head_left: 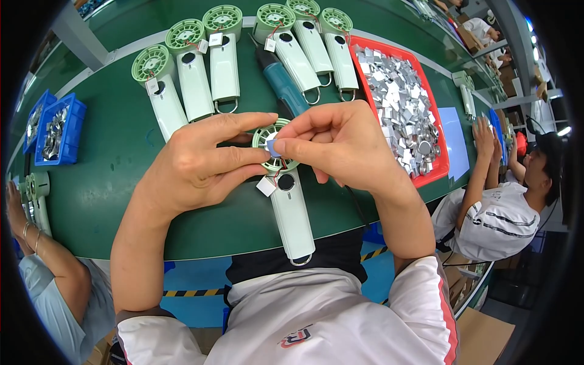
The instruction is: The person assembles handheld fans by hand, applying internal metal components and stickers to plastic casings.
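A pale green handheld fan [292, 216] lies in front of me, its round head away from me and its handle pointing toward my body. My left hand [201, 158] is closed around the left side of the fan head, thumb and fingers at its rim. Between the thumb and fingers of my right hand [347, 146] is a small blue square piece [273, 147], held against the middle of the head. Thin red and black wires run from the head to a white square piece [266, 186] beside the handle. My fingers hide part of the head.
Several similar fans [194, 85] lie in a row at the back, with a teal electric screwdriver [283, 85] among them. A red tray [443, 143] of small silvery parts stands on the right, near a pale blue sheet [453, 137]. Blue bins [70, 131] stand left. Co-workers sit on both sides.
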The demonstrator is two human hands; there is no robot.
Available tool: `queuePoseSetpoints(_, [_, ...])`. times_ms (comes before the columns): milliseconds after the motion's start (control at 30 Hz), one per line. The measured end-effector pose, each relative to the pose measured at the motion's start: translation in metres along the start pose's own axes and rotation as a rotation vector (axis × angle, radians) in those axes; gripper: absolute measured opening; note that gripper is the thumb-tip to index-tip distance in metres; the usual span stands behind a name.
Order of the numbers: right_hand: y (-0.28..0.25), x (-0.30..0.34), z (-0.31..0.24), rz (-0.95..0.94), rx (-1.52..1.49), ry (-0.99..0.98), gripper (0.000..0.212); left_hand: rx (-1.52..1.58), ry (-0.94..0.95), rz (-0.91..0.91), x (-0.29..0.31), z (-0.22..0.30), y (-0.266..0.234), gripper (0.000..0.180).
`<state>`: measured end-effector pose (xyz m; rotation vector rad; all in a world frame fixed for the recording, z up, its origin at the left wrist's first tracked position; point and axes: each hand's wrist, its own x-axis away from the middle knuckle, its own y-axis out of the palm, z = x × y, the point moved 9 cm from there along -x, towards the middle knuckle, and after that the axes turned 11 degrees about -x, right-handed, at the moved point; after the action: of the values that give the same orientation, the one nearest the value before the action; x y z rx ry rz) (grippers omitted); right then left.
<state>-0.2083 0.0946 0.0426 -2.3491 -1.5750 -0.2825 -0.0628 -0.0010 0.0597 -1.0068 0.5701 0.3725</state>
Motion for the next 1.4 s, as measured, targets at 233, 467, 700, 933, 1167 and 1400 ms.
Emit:
queuePoseSetpoints(233, [-0.0001,0.0014,0.0006,0.005,0.026,0.003,0.024,0.012,-0.002,-0.002,-0.0008,0.0002,-0.0002,0.03])
queuePoseSetpoints(467, [-0.0004,0.0028,-0.0009,0.025,0.072,-0.024,0.023,0.003,-0.003,0.003,0.0001,-0.0005,0.0007,0.031])
queuePoseSetpoints(700, [-0.0034,0.0047,-0.0037,0.082,0.11,-0.087,0.022,0.009,0.003,-0.004,-0.0012,-0.0002,0.0012,0.032])
queuePoseSetpoints(933, [-0.004,0.0037,-0.0056,0.075,0.094,-0.115,0.022,0.0,0.002,-0.009,-0.0011,0.0002,0.0002,0.031])
queuePoseSetpoints(1167, [-0.0025,0.0027,-0.0015,0.044,0.048,-0.037,0.022,0.003,0.005,-0.005,-0.0013,0.0002,0.0008,0.031])
queuePoseSetpoints(1400, [-0.0018,0.004,-0.0023,0.07,0.103,-0.076,0.021,0.007,0.007,0.001,-0.0012,-0.0001,0.0009,0.033])
